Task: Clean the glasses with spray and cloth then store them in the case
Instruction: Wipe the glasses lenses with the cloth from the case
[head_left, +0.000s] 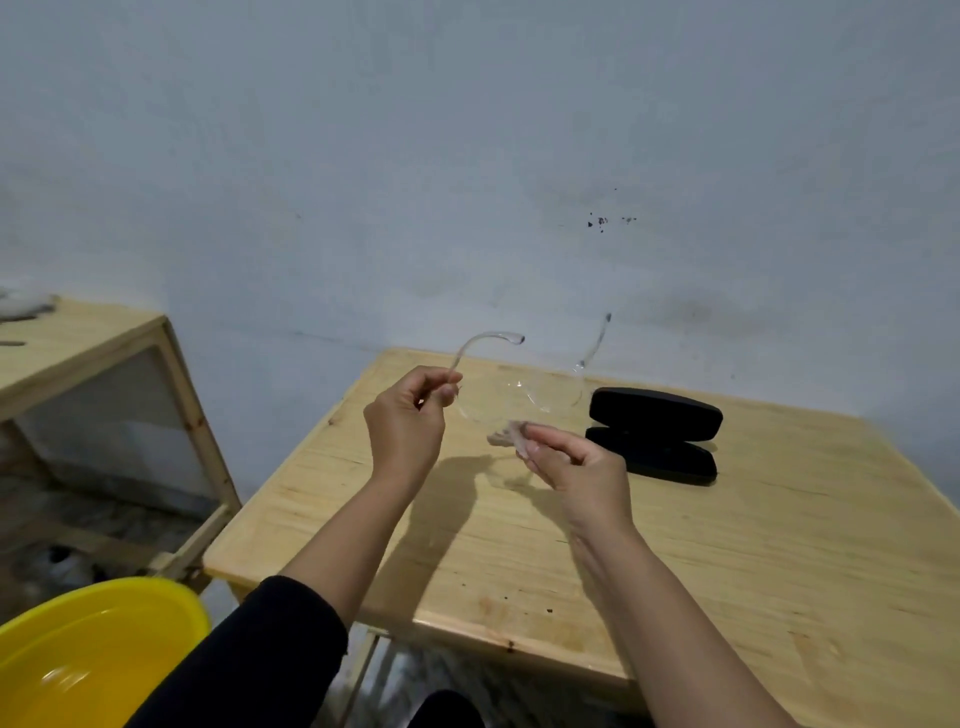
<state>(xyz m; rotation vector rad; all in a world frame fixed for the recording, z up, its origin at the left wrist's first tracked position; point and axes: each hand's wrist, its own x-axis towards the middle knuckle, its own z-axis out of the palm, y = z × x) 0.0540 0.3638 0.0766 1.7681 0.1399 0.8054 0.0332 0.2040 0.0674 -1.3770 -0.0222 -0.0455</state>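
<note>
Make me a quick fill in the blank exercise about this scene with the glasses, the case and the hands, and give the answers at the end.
1. The left hand holds the clear glasses by one ____.
2. The right hand pinches a small ____ just below the lenses.
3. The black case lies ____ on the wooden table.
4. The basin at the lower left is ____ in colour.

Answers: temple arm; cloth; open; yellow

Glasses (519, 395): clear frame, lens outlines faint against table (727, 545).
Cloth (511, 436): blurred, mostly hidden by right hand (582, 467).
Yellow basin (93, 649): cut off at the bottom-left edges.
</note>
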